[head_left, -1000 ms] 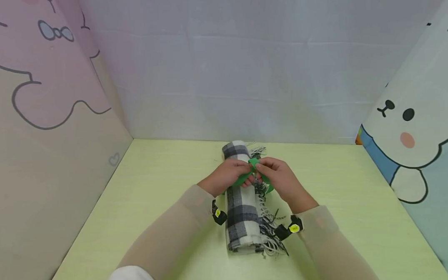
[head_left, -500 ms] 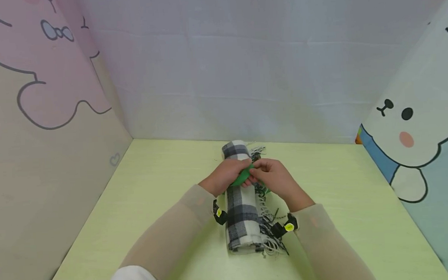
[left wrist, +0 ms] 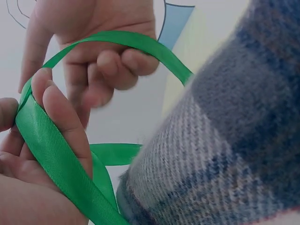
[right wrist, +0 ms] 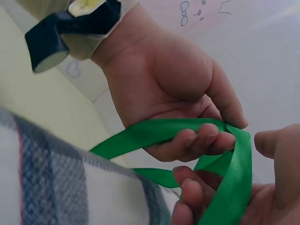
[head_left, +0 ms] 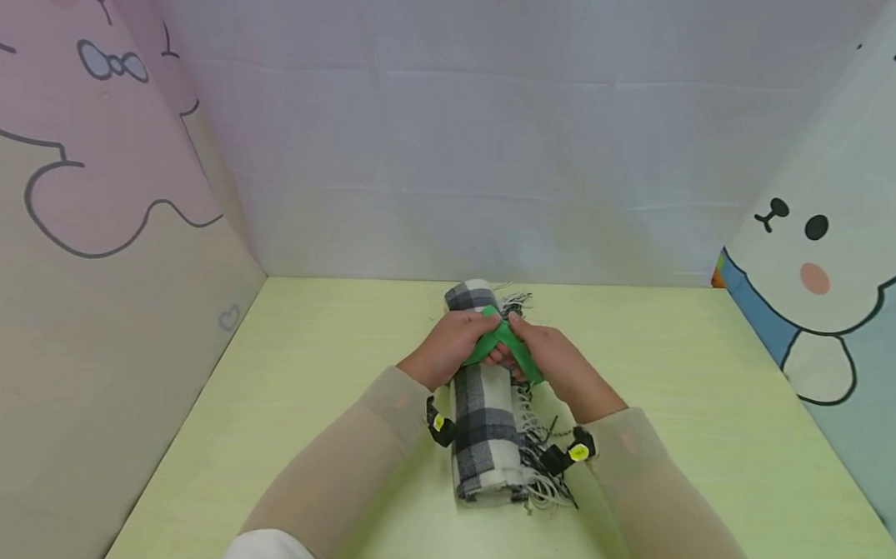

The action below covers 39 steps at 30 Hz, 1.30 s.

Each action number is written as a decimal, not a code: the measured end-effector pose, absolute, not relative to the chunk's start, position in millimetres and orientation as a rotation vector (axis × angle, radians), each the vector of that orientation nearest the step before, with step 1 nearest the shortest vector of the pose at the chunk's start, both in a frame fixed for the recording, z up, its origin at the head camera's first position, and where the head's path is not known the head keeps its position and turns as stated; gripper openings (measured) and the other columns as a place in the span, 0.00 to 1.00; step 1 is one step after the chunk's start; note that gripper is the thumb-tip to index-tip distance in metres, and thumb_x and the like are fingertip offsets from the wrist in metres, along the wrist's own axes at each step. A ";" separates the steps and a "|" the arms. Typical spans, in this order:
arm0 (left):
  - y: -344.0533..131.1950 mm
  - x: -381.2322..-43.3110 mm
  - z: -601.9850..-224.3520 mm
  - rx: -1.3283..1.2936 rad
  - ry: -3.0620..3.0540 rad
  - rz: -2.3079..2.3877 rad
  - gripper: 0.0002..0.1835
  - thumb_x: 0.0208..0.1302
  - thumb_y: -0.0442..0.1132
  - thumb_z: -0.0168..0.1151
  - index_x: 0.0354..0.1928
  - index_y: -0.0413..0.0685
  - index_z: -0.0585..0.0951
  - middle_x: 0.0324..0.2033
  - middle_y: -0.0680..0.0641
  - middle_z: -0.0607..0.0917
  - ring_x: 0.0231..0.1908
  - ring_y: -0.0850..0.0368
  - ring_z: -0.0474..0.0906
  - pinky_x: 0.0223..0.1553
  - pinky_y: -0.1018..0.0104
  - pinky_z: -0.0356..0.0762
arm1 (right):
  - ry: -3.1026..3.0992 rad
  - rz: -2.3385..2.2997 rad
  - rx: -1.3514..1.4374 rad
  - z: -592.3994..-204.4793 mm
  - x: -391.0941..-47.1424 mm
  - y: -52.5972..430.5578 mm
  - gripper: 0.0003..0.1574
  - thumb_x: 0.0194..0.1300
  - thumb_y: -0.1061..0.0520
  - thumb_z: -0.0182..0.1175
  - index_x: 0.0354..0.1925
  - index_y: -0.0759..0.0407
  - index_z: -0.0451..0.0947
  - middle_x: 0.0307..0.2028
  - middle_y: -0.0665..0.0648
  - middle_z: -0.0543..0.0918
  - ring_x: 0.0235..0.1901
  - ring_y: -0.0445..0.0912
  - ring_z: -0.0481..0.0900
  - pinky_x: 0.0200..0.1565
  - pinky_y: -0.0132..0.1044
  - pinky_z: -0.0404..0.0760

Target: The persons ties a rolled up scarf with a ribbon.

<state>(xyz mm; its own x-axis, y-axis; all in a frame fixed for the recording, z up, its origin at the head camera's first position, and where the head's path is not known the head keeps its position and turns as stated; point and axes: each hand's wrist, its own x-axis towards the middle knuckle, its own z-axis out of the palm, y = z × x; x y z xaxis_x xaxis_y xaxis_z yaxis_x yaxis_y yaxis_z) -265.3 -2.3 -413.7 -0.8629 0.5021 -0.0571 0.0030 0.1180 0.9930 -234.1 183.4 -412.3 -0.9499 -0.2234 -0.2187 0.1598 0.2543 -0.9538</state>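
A rolled black-and-white plaid scarf [head_left: 486,428] with a fringe along its right side lies lengthwise on the table. A green ribbon [head_left: 522,361] goes round its middle, and its two sides cross above the roll. My left hand [head_left: 449,344] pinches the ribbon at that crossing between thumb and fingers; the right wrist view shows this left hand [right wrist: 164,79] with curled lower fingers. Facing it, my right hand [head_left: 564,362] is behind the hanging ribbon side. Its thumb stands apart from the ribbon and its fingers bend loosely in the left wrist view, where the right hand [left wrist: 93,28] is uppermost.
The pale yellow-green table [head_left: 331,351] is bounded by a plain back wall [head_left: 442,146] and printed side walls, one with a pink cartoon figure [head_left: 120,160], one with a white bear [head_left: 822,255]. Black camera mounts [head_left: 571,451] sit on both wrists.
The right fingers pinched the ribbon at the crossing, moved in against the left fingers, then drew back right. The ribbon side now hangs in front of the right hand. The left hand stays nearly still.
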 end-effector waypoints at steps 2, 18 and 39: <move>-2.5 -265.7 -413.2 0.508 2.040 1.775 0.24 0.69 0.56 0.49 0.33 0.43 0.83 0.29 0.43 0.81 0.31 0.48 0.78 0.39 0.55 0.77 | 2.076 -1.854 -0.093 -415.5 -236.3 181.0 0.44 0.62 0.24 0.43 0.44 0.60 0.79 0.39 0.62 0.80 0.41 0.62 0.77 0.45 0.52 0.76; -1.3 -269.6 -418.4 0.345 2.002 1.855 0.20 0.68 0.54 0.53 0.40 0.44 0.85 0.38 0.45 0.83 0.36 0.48 0.81 0.41 0.55 0.80 | 1.103 -2.648 0.022 -422.4 -246.8 168.9 0.14 0.73 0.54 0.47 0.46 0.60 0.75 0.43 0.54 0.81 0.49 0.48 0.74 0.51 0.39 0.74; -35.0 -266.8 -427.1 -0.015 1.616 2.608 0.15 0.69 0.38 0.55 0.54 0.40 0.76 0.49 0.38 0.81 0.48 0.48 0.80 0.50 0.58 0.76 | 0.769 -3.040 0.075 -411.4 -247.3 203.9 0.27 0.67 0.63 0.56 0.61 0.59 0.60 0.54 0.58 0.72 0.61 0.50 0.67 0.61 0.41 0.65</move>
<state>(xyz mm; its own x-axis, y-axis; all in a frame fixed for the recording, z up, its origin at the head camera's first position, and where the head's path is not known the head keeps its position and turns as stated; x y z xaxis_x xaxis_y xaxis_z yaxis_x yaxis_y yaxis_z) -266.8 -35.0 -427.1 -0.9973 0.0570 -0.0469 -0.0673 -0.4431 0.8939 -247.3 203.9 -411.4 -0.9988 0.0068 -0.0475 0.0166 -0.8798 -0.4751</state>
